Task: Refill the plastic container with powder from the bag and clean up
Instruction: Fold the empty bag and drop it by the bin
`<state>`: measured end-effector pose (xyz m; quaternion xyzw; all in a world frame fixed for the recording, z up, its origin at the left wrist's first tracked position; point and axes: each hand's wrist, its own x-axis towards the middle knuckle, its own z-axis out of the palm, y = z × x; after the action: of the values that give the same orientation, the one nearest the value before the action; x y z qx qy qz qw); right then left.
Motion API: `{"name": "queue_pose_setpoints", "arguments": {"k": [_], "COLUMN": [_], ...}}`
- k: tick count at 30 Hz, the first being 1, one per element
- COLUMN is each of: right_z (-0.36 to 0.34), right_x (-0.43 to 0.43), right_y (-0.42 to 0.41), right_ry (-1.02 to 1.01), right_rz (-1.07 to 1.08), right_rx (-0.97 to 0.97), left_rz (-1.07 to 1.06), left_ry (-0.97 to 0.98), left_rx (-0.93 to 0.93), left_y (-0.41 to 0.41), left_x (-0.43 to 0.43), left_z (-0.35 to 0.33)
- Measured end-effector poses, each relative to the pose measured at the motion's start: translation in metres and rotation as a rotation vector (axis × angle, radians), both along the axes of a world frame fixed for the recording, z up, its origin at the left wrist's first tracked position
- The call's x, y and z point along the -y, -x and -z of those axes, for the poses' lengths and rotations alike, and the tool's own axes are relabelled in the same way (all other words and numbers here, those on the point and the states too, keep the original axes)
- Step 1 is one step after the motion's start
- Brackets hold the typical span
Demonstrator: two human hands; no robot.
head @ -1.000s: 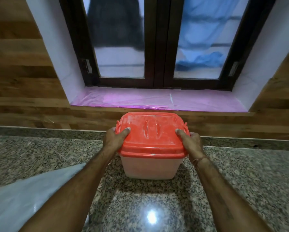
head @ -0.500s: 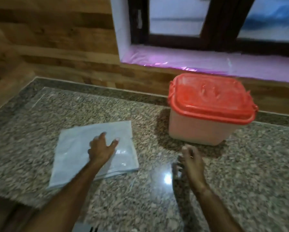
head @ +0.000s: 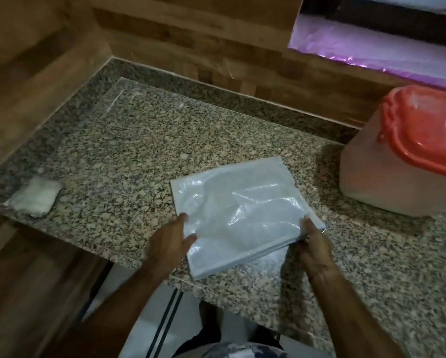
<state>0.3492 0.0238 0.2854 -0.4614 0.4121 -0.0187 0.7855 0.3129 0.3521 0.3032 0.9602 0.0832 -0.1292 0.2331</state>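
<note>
A flat, folded white bag [head: 240, 210] lies on the granite counter [head: 139, 140] near its front edge. My left hand [head: 171, 241] grips its near left edge, thumb on top. My right hand [head: 313, 244] pinches its near right corner. The near edge looks slightly lifted off the stone. The translucent plastic container [head: 387, 174] stands at the right with its red lid [head: 428, 133] closed, apart from both hands.
A small crumpled white cloth [head: 34, 196] lies at the counter's far left corner. Wooden panels wall the counter at the left and back. A window sill with pink film [head: 377, 50] runs at the upper right. The floor shows below the counter's front edge.
Both hands let go of the closed container. The view swung left and down. Both hands moved onto the folded bag and took hold of its near edge.
</note>
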Motion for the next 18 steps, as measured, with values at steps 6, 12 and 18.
{"name": "queue_pose_setpoints", "arguments": {"k": [6,12,18], "right_z": [0.001,-0.011,0.0], "right_x": [-0.049,-0.032,-0.009], "right_y": [0.009,-0.014,0.002], "right_ry": [0.151,0.352,0.599], "right_rz": [-0.23,-0.397,-0.549], "right_rx": [-0.172,-0.094,-0.185], "left_rz": [0.164,-0.114,-0.25], "left_ry": [-0.09,0.155,0.411], "left_rx": [0.174,-0.004,-0.184], "left_y": [-0.04,-0.122,-0.128], "left_x": [0.015,0.016,0.016], "left_z": [-0.01,-0.005,0.007]}}
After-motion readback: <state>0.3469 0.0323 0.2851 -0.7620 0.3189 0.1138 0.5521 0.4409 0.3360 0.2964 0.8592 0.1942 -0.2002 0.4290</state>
